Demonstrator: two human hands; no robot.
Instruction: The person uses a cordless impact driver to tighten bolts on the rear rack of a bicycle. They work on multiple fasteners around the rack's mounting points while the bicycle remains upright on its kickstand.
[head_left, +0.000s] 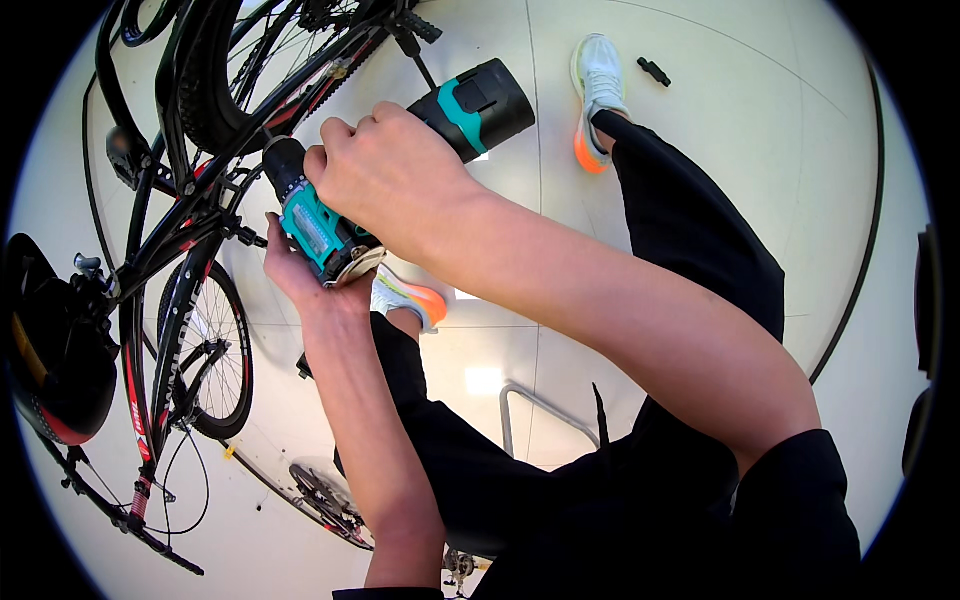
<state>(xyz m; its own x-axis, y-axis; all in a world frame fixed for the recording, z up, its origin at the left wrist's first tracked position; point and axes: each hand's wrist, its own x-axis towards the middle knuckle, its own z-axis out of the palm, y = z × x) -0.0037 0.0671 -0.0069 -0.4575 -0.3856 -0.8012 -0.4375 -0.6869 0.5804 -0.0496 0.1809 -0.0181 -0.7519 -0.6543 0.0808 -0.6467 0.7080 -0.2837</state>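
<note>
My right hand (390,175) is wrapped round the handle of a teal and black cordless drill (312,228). The drill's black battery end sticks out beyond that hand, to the right. My left hand (295,268) cups the drill's body from below and behind, with its fingers partly hidden. The chuck points up and left at the black and red bicycle (190,208), close to its frame tubes beside a tyre. Whether the drill's tip touches the bicycle, I cannot tell.
A small black part (654,72) lies on the tiled floor past my shoe (600,80). A black rounded thing with a red edge (60,350) is at the bicycle's left. A grey bent tube (545,405) stands near my legs. Another bicycle's wheel (325,495) shows below.
</note>
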